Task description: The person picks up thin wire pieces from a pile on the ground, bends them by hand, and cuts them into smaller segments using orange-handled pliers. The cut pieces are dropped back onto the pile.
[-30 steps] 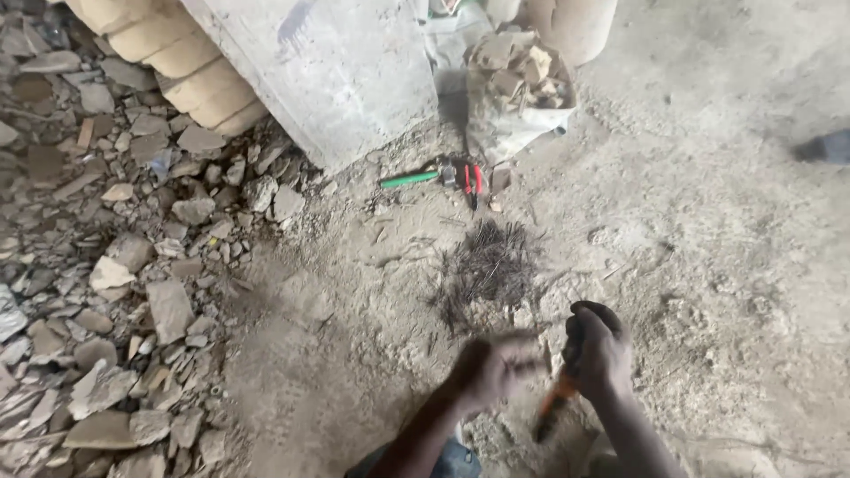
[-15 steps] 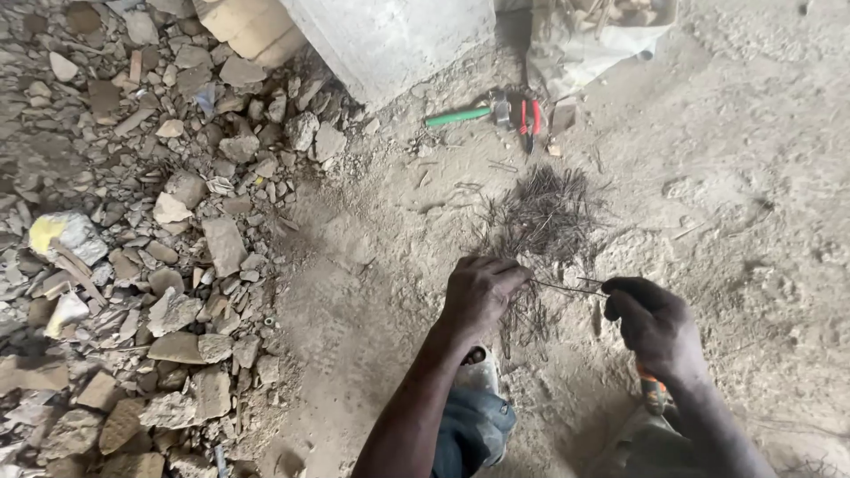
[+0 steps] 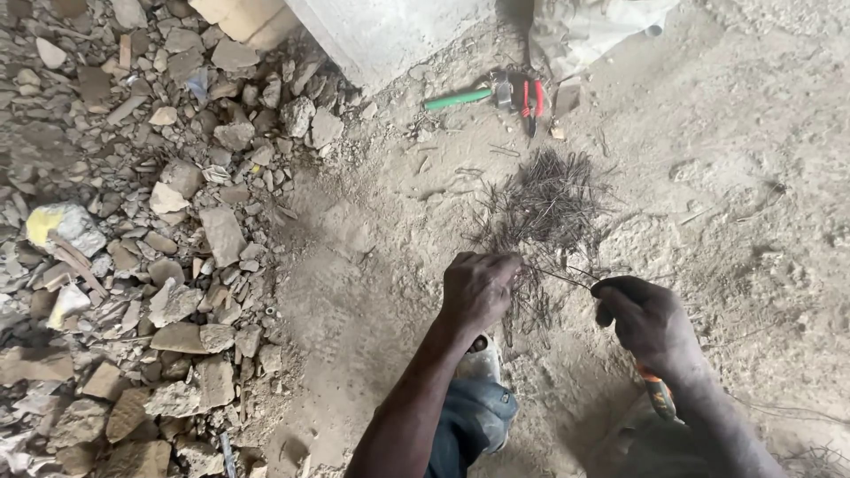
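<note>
A pile of thin dark wire pieces [image 3: 544,205] lies on the sandy ground in the middle of the head view. My left hand [image 3: 478,288] rests at the near edge of the pile with its fingers closed on a few wires [image 3: 560,276]. My right hand [image 3: 646,320] sits just right of it, gripping an orange-handled tool [image 3: 658,396] and touching the other end of the same thin wires. My foot in a worn shoe [image 3: 478,365] is below the left hand.
A green-handled tool [image 3: 460,97] and red-handled pliers [image 3: 531,96] lie beyond the pile by a concrete block [image 3: 390,31]. Broken stone rubble [image 3: 177,248] covers the left side. A pale sack [image 3: 593,31] lies at the top.
The view has shifted, so the pile and tools sit higher in frame. My hands have drawn apart a little, with thin wires now stretched between them.
</note>
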